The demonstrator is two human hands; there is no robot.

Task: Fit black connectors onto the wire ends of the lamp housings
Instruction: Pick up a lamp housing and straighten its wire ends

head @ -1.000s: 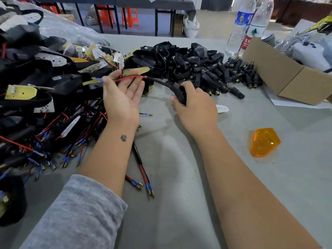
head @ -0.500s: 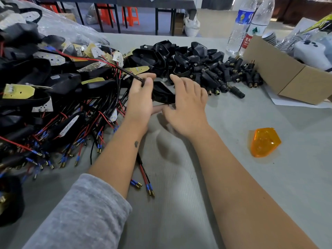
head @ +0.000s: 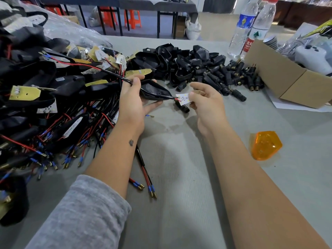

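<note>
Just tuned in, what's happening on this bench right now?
A person is assembling lamp parts at a grey table. The left hand grips a black housing and its cable, while the right hand pinches the small white LED board wired to its tip. No connector is fitted yet; loose connectors lie piled beyond the hands.

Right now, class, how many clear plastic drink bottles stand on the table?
2. One with a blue label stands at the far right of the table, behind the connector pile; one with a red and green label stands touching its right side, its base hidden by the cardboard box.
</note>
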